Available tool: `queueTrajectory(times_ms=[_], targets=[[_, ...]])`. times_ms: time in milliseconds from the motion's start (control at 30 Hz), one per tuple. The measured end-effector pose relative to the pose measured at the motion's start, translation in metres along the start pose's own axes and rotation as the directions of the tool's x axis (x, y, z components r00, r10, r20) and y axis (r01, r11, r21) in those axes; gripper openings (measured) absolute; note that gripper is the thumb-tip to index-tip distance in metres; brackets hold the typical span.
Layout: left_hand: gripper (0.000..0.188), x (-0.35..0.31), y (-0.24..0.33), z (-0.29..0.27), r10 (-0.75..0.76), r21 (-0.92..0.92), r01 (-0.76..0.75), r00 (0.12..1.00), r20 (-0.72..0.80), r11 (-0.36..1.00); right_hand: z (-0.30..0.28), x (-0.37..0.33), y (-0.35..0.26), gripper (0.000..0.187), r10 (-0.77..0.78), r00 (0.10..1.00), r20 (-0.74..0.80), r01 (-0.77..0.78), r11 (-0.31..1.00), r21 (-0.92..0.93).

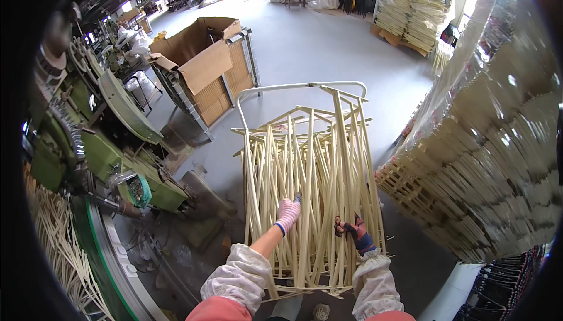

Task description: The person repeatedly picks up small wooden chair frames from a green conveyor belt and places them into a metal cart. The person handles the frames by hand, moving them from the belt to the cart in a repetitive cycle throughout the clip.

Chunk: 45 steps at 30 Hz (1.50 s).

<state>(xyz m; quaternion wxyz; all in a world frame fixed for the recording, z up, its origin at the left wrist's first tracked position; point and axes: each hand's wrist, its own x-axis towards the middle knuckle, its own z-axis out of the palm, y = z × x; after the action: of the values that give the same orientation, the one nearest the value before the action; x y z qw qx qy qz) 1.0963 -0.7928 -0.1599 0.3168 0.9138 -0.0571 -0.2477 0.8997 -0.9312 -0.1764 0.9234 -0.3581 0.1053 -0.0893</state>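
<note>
Pale, slender wooden sticks (272,168) lie in a thick, loose heap on a trolley in front of me, most of them pointing away from me. My left hand (288,214), in a pink-and-white striped glove, reaches into the middle of the heap. Its fingers look closed round a stick, though they are partly hidden. Over the heap's right side is my right hand (358,234), in a dark blue and reddish glove with dark fingertips. Its thumb and fingers are apart, with nothing visible between them.
The trolley's white tube handle (302,86) rises at the far end. Green machinery (117,151) stands at left, with more sticks (73,250) below it. A large cardboard box in a metal frame (205,74) is beyond. Film-wrapped stacked wooden parts (475,162) tower at right.
</note>
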Motion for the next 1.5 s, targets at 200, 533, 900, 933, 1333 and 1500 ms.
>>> queueTrajectory(times_ms=[200, 533, 900, 933, 1333, 1500], targets=[[0.049, 0.036, -0.035, 0.031, 0.058, 0.14, -0.042, 0.992, -0.113, 0.989, -0.081, 0.039, 0.049, 0.024, -0.11, 0.941, -0.319, -0.124, 0.765, -0.632], [0.016, 0.036, -0.039, 0.043, 0.128, -0.274, -0.169, 0.979, -0.161, 0.947, -0.087, 0.021, 0.041, 0.019, -0.43, 0.865, -0.26, -0.175, 0.228, -0.958], [0.024, 0.053, -0.081, 0.061, 0.205, -0.08, -0.242, 0.925, -0.32, 0.967, -0.078, 0.019, -0.001, 0.057, 0.012, 0.944, -0.33, -0.274, -0.529, -0.803], [0.023, 0.055, -0.084, 0.061, 0.149, -0.158, -0.191, 0.958, -0.245, 0.969, -0.089, 0.014, -0.012, 0.048, -0.199, 0.977, -0.077, -0.169, -0.498, -0.851], [0.019, 0.035, -0.076, 0.047, 0.094, -0.538, -0.165, 0.983, -0.158, 0.826, -0.307, 0.054, -0.021, 0.059, -0.281, 0.759, -0.587, -0.604, 0.03, -0.796], [0.022, 0.025, -0.08, 0.051, 0.246, -0.52, -0.306, 0.952, -0.182, 0.797, -0.27, 0.067, -0.021, 0.068, -0.254, 0.826, -0.503, -0.504, 0.066, -0.861]])
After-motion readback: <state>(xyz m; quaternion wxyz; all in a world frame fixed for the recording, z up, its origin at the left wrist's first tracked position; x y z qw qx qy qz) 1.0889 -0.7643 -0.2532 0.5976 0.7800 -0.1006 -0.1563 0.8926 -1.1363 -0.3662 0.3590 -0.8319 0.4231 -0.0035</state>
